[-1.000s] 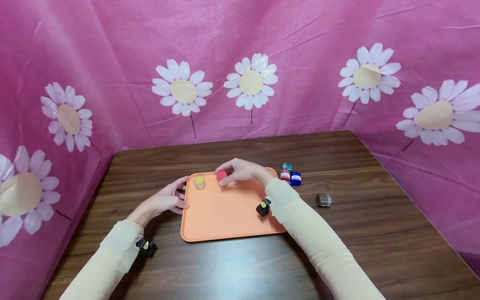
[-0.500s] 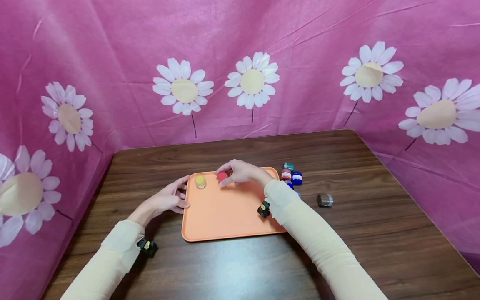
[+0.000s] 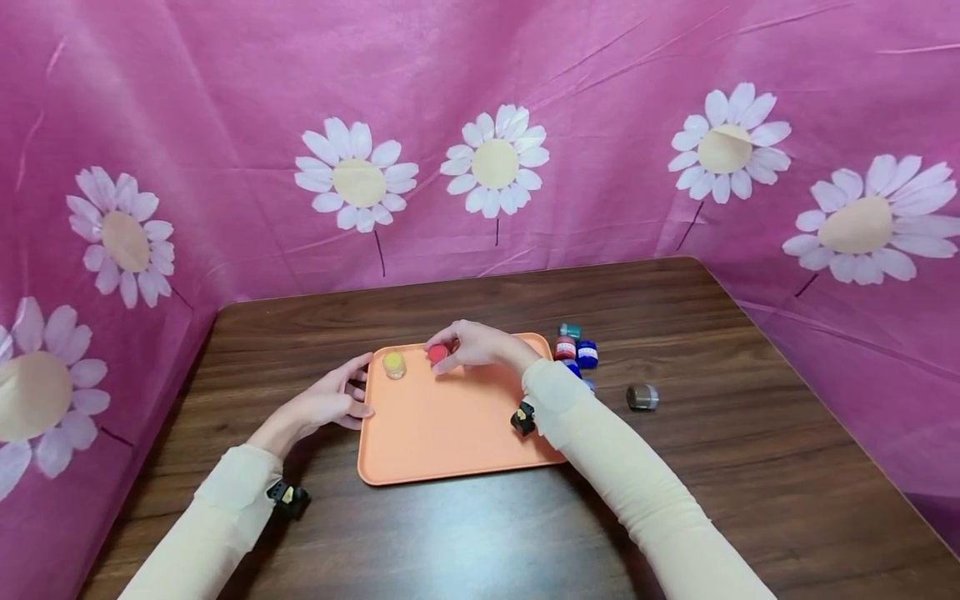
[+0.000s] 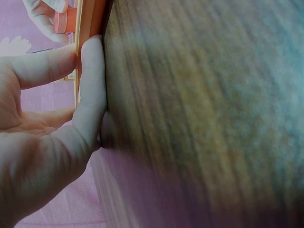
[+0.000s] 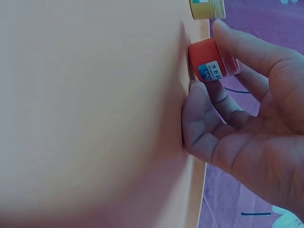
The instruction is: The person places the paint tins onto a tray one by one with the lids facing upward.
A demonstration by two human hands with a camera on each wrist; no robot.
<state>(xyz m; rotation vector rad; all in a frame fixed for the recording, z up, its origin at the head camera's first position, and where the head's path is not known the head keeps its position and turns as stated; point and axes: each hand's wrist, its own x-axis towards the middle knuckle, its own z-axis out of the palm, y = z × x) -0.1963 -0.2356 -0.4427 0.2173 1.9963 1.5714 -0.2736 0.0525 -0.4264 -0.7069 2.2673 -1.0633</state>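
In the head view an orange tray lies on the table. My left hand touches its left rim; in the left wrist view the hand's thumb and fingers lie against the tray edge. Near the tray's far rim, my right hand holds a small red paint jar between thumb and fingers. The right wrist view shows this red jar with its printed label, upright at the tray surface. A yellow paint jar stands to its left, in the tray's far left corner.
Right of the tray lie a green jar, a red-brown jar and blue jars, partly behind the right sleeve. A dark brown jar lies apart on its side. Pink flowered cloth hangs around the wooden table.
The head view has shifted slightly. My right hand stays at the red paint jar with barely any movement, and my left hand stays at the tray's rim.
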